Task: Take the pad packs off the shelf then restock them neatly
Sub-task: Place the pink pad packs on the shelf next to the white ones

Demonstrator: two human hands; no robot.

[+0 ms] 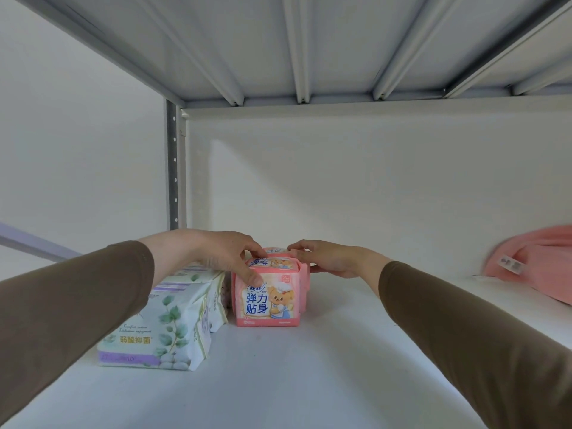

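A row of pink pad packs with a bear picture stands upright on the white shelf, one behind another. My left hand grips the top of the front packs, thumb on the front face and fingers over the top. My right hand reaches to the right side of the rear packs, fingers touching a pack at the back of the row. To the left, white packs with green leaves stand in their own row, partly hidden by my left sleeve.
A pink folded item lies at the right end of the shelf. A grey slotted upright and the white back panel bound the shelf. The grey underside of the upper shelf hangs overhead.
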